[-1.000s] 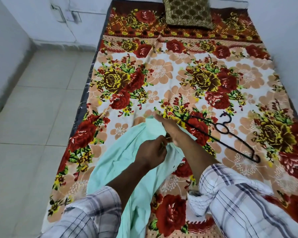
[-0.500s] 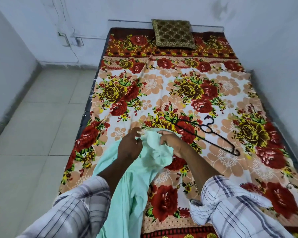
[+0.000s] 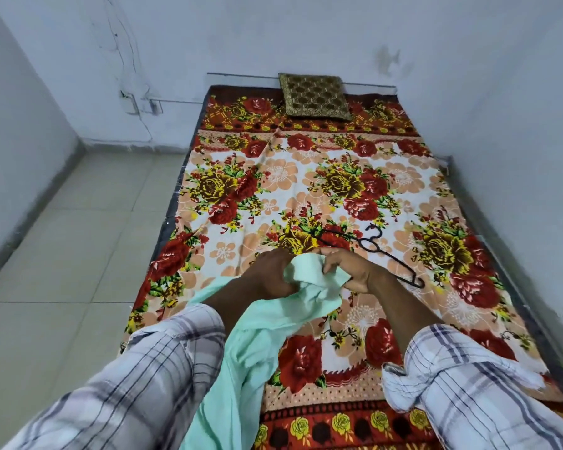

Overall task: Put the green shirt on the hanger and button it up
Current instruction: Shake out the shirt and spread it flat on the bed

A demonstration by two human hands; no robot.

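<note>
Your left hand (image 3: 267, 271) grips the top of the green shirt (image 3: 241, 345), with the fingers curled tight into the cloth. Your right hand (image 3: 348, 271) grips the same bunched top edge, just beside your left hand, fingers bent around a fold. Half a second ago your hands were a little apart with the cloth spread between them. Now they sit closer together and the cloth between them is scrunched up more.

The rest of the shirt hangs down from your hands toward you, between your two checked sleeves (image 3: 163, 368). It passes under your left arm and runs off the near edge of the bed.

The black hanger (image 3: 387, 254) lies flat on the flowered bedsheet (image 3: 306, 177), just past your right hand and a bit to its right. It has not moved on the sheet. Its hook points away from you. The shirt is not on it yet.

You now look from farther back than before, so more of the wall shows. A brown cushion (image 3: 314, 95) sits at the far end of the bed, well beyond both hands.
</note>
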